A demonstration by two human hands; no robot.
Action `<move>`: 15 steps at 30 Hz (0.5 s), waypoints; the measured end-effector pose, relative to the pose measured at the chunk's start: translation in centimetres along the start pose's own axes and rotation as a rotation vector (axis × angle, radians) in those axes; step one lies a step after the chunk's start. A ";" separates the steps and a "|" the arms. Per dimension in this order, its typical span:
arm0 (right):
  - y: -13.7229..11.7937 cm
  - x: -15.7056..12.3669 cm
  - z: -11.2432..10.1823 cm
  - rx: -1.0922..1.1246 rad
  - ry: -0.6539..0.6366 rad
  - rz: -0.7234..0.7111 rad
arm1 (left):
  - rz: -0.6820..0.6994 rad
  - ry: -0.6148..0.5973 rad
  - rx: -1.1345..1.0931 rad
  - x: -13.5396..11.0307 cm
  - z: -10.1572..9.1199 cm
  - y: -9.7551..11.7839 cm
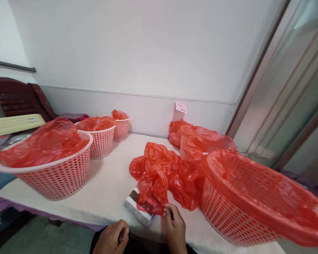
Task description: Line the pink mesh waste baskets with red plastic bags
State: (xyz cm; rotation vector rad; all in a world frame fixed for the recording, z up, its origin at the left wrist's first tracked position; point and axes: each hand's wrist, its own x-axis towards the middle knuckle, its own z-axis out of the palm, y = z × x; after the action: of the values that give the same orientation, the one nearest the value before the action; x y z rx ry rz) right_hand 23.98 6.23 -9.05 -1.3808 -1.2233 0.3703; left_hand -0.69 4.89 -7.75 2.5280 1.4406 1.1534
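Note:
A crumpled heap of red plastic bags lies on the white table, partly over a folded grey-and-white cloth at the front edge. My right hand pinches the lower edge of the red plastic, fingers closed on it. My left hand hovers low at the table's front edge, curled into a loose fist; I cannot make out anything in it. A large pink perforated basket lined with red plastic stands tilted right beside my right hand.
Three pink baskets holding red bags line the left side, shrinking toward the wall. Another bag-lined basket stands at the back right. A dark wooden bench is far left, a glass door frame on the right.

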 end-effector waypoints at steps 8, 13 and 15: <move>1.0 -3.7 1.3 0.016 -0.050 -0.077 | 0.055 0.026 0.135 -0.7 0.6 0.6; 0.8 -4.1 2.7 -0.036 -0.068 -0.131 | 0.014 0.018 0.195 -2.0 -0.8 -1.7; 0.8 -4.0 3.0 -0.048 -0.101 -0.139 | -0.045 0.022 0.215 -3.1 -1.8 -3.7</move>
State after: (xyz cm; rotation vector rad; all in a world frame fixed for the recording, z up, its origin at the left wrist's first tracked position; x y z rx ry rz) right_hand 20.34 4.76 -12.19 -1.3227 -1.4113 0.3183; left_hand -5.49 4.10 -9.59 2.6093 1.7031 1.0776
